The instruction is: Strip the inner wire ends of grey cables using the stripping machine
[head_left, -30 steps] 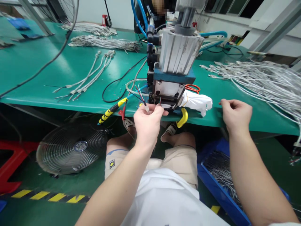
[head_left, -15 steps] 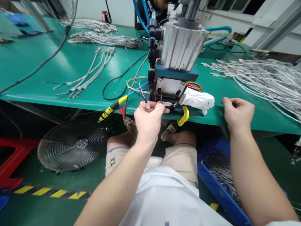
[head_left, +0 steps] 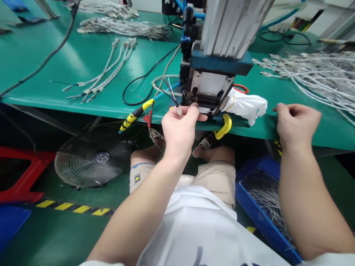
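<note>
My left hand (head_left: 180,125) is closed on a pale cable (head_left: 166,77) at the front of the metal press (head_left: 209,87). The cable's end (head_left: 179,110), with thin red, white and black wires (head_left: 171,92), sticks up by my fingers. A wire reaches into the press's lower slot above my fingertips. My right hand (head_left: 297,123) rests at the table's front edge, right of the press, its fingers curled; whether something is in them is hidden. Between that hand and the press lies a white cloth bundle (head_left: 245,104), above a yellow handle (head_left: 223,127).
On the green table (head_left: 97,66) lie several loose cables (head_left: 107,75) at the left, bundles (head_left: 124,27) behind them and a large cable pile (head_left: 324,74) at the right. A yellow-black tool (head_left: 135,115) hangs over the edge. Below are a fan (head_left: 94,159) and a blue bin (head_left: 266,214).
The view has tilted down and come closer to the press. My left hand keeps its grip at the press. My right hand has shifted slightly right along the table edge.
</note>
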